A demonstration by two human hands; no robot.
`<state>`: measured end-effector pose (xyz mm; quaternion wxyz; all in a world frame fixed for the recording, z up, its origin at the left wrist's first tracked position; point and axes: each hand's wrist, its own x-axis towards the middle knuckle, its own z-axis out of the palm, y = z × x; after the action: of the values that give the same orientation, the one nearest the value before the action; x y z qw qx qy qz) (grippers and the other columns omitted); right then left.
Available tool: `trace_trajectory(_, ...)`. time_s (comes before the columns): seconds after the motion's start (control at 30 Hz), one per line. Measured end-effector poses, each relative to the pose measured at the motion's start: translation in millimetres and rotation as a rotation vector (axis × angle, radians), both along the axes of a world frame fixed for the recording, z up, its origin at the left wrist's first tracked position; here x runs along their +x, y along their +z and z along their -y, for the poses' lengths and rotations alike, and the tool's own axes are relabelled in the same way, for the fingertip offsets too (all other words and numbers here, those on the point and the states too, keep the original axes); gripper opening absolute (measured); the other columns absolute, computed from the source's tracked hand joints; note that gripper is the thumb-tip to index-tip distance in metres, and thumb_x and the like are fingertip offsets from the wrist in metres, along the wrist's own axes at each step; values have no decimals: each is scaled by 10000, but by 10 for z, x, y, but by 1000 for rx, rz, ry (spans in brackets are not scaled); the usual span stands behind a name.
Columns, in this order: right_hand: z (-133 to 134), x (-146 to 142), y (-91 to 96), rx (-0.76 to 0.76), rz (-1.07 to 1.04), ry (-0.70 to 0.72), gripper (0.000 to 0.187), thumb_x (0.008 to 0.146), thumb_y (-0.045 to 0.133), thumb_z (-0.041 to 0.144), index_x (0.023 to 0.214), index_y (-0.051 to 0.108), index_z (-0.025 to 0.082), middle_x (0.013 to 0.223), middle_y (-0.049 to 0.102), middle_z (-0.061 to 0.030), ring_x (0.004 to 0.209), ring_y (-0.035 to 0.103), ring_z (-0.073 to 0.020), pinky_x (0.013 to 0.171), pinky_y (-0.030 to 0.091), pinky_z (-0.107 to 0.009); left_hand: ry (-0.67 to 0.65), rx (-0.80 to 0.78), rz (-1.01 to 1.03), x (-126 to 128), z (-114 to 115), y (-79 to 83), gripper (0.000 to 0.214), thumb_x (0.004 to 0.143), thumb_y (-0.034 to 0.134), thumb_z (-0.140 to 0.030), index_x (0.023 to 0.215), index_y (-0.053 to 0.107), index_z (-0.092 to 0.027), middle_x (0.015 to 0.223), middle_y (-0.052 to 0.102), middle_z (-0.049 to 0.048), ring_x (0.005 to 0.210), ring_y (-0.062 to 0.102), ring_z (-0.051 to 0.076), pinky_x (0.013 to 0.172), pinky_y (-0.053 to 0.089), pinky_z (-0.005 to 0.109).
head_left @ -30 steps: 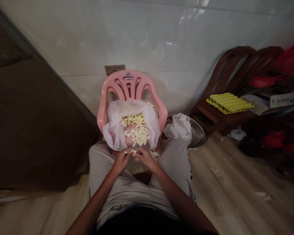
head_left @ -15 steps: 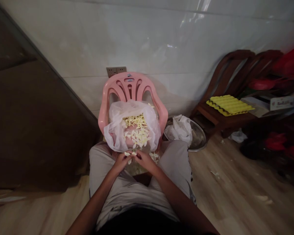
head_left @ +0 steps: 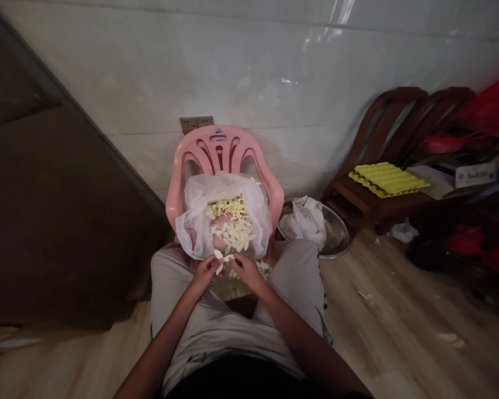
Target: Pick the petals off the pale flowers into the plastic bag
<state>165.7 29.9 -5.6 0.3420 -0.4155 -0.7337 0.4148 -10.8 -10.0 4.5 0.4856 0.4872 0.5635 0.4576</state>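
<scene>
Between my hands is a small pale flower [head_left: 219, 255] with petal-like pieces sticking out. My left hand [head_left: 207, 269] pinches it from the left, its fingers closed. The fingertips of my right hand [head_left: 246, 270] are pinched at its right side, on a thin pale part. Just beyond them a translucent white plastic bag [head_left: 195, 221] lies open on the seat of a pink plastic chair [head_left: 275, 202]. Loose cream and yellowish petals [head_left: 235, 233] are spread inside the bag. More pale pieces [head_left: 263, 269] lie lower down, between my knees, partly hidden by my right hand.
Right of the chair a metal basin [head_left: 339, 235] holds a crumpled white bag [head_left: 307, 219]. Farther right, a yellow egg tray [head_left: 388, 178] rests on a wooden chair [head_left: 370, 202]. A dark panel [head_left: 66, 221] rises at the left. Scraps dot the wooden floor [head_left: 378, 332].
My hands have moved slightly apart, and the pale flower between them shows more fully and a little higher. The bag and chair stay as they were.
</scene>
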Motion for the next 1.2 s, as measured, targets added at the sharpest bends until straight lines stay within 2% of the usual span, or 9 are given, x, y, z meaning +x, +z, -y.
trace_trajectory(0.07,14,-1,-13,-2,18,24,303,960,489,409,777,624,208,637,529,17,637,498,-163,627,384,-247,32,47,-55,-25,-4,-11,473,809,608,-653,783,641,-182,672,658,-6,547,559,130,558,442,249)
trace_trajectory(0.17,37,2,-4,-29,35,42,285,967,520,447,1071,652,217,789,630,-12,723,585,-187,713,458,-282,46,80,-106,-38,-2,-50,473,840,568,-653,754,614,-191,600,580,-38,547,538,131,555,423,239)
trace_trajectory(0.27,32,37,50,57,23,21,423,1006,464,382,1402,502,237,1107,656,-93,961,629,-229,881,488,-354,0,69,-139,-16,4,-85,469,841,576,-649,790,652,-188,555,537,-51,532,512,132,531,396,231)
trace_trajectory(0.37,4,99,120,169,37,118,471,1023,405,273,1494,430,272,1305,582,-126,1164,577,-248,991,459,-392,-77,61,-156,2,9,-85,486,849,571,-650,815,694,-180,567,563,-39,546,521,137,549,410,234)
trace_trajectory(0.47,-9,148,169,204,72,241,435,1002,442,211,1420,528,300,1275,603,-100,1152,580,-238,968,468,-367,-173,17,-94,-26,24,-51,503,819,613,-660,827,731,-170,631,628,-7,583,554,150,599,447,257)
trace_trajectory(0.6,5,154,182,210,120,295,239,978,519,230,1144,684,280,997,662,-56,945,610,-223,824,472,-311,-317,-116,42,-111,63,13,470,762,716,-622,816,755,-157,720,682,40,660,586,173,646,468,275)
trace_trajectory(0.77,12,135,94,153,90,281,206,995,507,318,904,671,233,842,634,-39,791,573,-194,719,430,-283,-405,-88,-5,-158,85,26,493,839,632,-628,725,689,-152,664,579,0,665,497,140,665,392,245)
trace_trajectory(1.07,-67,114,-72,-53,98,302,386,982,505,339,630,511,181,602,457,36,619,438,-118,601,325,-237,-479,-75,-209,-90,94,-77,554,874,513,-670,750,632,-143,683,521,-15,681,443,139,659,351,247)
trace_trajectory(1.2,-73,87,-60,-350,38,302,409,976,499,428,651,542,184,564,405,43,546,400,-106,521,324,-224,-472,-26,-292,-77,110,-84,457,917,494,-556,755,634,-152,697,553,-5,705,484,156,670,363,252)
